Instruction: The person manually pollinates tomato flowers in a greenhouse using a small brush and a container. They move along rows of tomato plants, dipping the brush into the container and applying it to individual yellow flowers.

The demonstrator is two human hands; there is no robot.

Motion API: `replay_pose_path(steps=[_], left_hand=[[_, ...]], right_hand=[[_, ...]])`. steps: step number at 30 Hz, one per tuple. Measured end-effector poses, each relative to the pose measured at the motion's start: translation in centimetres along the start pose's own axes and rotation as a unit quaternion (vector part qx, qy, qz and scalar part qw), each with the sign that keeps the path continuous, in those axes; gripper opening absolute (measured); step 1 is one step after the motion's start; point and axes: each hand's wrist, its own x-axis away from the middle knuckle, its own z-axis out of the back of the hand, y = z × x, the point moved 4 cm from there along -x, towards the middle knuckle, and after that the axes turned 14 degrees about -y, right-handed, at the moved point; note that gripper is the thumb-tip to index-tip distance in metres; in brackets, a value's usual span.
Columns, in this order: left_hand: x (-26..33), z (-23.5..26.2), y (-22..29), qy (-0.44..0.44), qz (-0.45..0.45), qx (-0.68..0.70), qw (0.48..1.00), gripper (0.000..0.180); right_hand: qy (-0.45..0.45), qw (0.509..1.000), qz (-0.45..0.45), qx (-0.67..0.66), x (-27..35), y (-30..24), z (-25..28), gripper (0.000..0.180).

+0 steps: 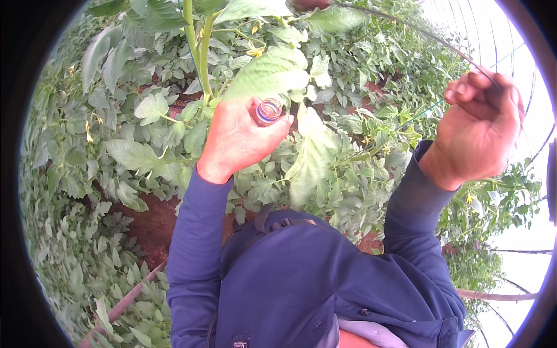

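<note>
Grips a small bottle [268,112] in the left hand [241,136], mouth up, likely to stop spills. Holds the right hand [478,127] curled on a thin dark rod [418,35], up high, maybe to clear the big leaves [270,72]. Faces a tall tomato stem [204,61] with a green string [192,53] running along it. Has those leaves close by the bottle, partly in the way, then yellow flowers [255,51] and red soil [151,229].

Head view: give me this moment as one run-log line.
left hand: holding small bottle, mouth up | right hand: holding thin dark rod, far end blurred | around: leafy plants, yellow flowers
</note>
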Motion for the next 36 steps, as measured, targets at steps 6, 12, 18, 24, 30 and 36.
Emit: replay_pose_path(steps=[6, 12, 18, 24, 30, 36], left_hand=[[1.6, 0.8, 1.3, 0.079, -0.071, -0.070, 0.992, 0.083], [3.0, 1.1, 1.5, 0.075, -0.069, 0.010, 0.995, 0.086], [3.1, 1.2, 2.2, 0.066, -0.089, -0.071, 0.991, 0.086], [3.6, 0.6, 2.6, 0.063, -0.069, -0.063, 0.994, 0.071], [3.9, 0.3, 2.6, 0.058, -0.055, -0.074, 0.994, 0.078], [4.7, -0.4, 3.4, 0.067, -0.021, -0.142, 0.987, 0.072]], right_hand=[[-0.107, 0.982, 0.094, -0.128, 1.6, -4.2, -1.4, 0.035], [-0.146, 0.987, -0.023, 0.063, 6.9, -7.5, -6.2, 0.022], [-0.230, 0.955, -0.036, 0.183, 7.7, -3.0, -8.2, 0.035], [-0.223, 0.955, -0.088, 0.177, 8.1, -3.5, -8.3, 0.040], [-0.210, 0.965, -0.059, 0.143, 7.9, -3.5, -7.5, 0.036], [-0.202, 0.972, -0.056, 0.110, 8.6, -2.7, -6.9, 0.029]])
